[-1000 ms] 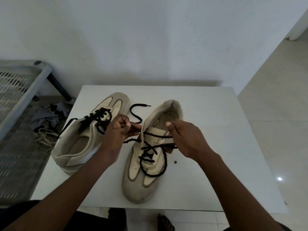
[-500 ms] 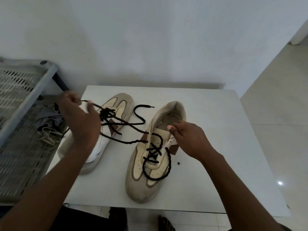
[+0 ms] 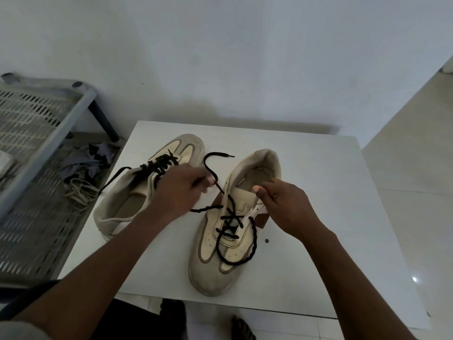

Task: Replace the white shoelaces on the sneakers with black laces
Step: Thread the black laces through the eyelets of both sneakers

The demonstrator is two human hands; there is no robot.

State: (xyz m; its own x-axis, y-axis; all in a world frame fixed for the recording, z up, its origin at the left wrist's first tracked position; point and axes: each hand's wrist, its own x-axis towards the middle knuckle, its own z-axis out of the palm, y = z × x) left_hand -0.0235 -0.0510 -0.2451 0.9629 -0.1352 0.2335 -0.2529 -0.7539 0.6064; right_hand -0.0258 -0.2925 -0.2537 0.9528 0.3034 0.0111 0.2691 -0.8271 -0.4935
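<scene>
Two cream sneakers sit on a white table (image 3: 318, 182). The right sneaker (image 3: 228, 244) points its toe toward me and carries a half-threaded black lace (image 3: 235, 231), with a loose loop over its toe. My left hand (image 3: 179, 190) pinches one strand of that lace near the upper eyelets; the lace's free end curls away behind the hand. My right hand (image 3: 284, 204) grips the sneaker's tongue and side by the collar. The left sneaker (image 3: 137, 190) lies toe away from me, laced in black, partly hidden by my left hand.
A grey slatted rack (image 3: 36, 148) stands left of the table, with a pile of white laces (image 3: 78, 190) and dark cloth on its lower shelf. A small dark speck (image 3: 267, 240) lies on the table. Feet show below the table's near edge.
My left hand, which had drawn the lace far out to the left, has come back to the right sneaker's eyelets. The right hand has stayed on the tongue.
</scene>
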